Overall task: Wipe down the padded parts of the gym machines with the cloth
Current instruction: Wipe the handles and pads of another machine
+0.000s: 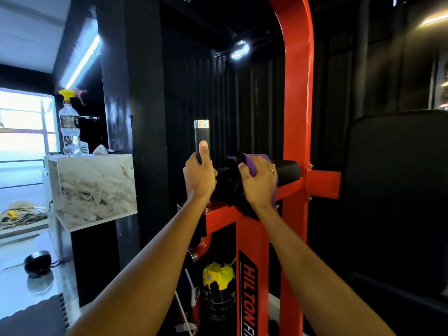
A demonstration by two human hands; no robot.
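A dark gym room with a black ribbed wall [242, 105] sits behind a red machine frame [297, 93]. The purple cloth [258, 160] lies on the machine's black arm pad [288, 169], between the frame's upright and the handle. The right hand [260, 183] lies on top, its fingers curled over the cloth and pressing it to the pad. Just beside it, the left hand [200, 177] grips the upright black handle [202, 135], thumb along its front. A black back pad [397, 190] is at right. Well to the left, a spray bottle [69, 132] stands on a marble-patterned counter [94, 190].
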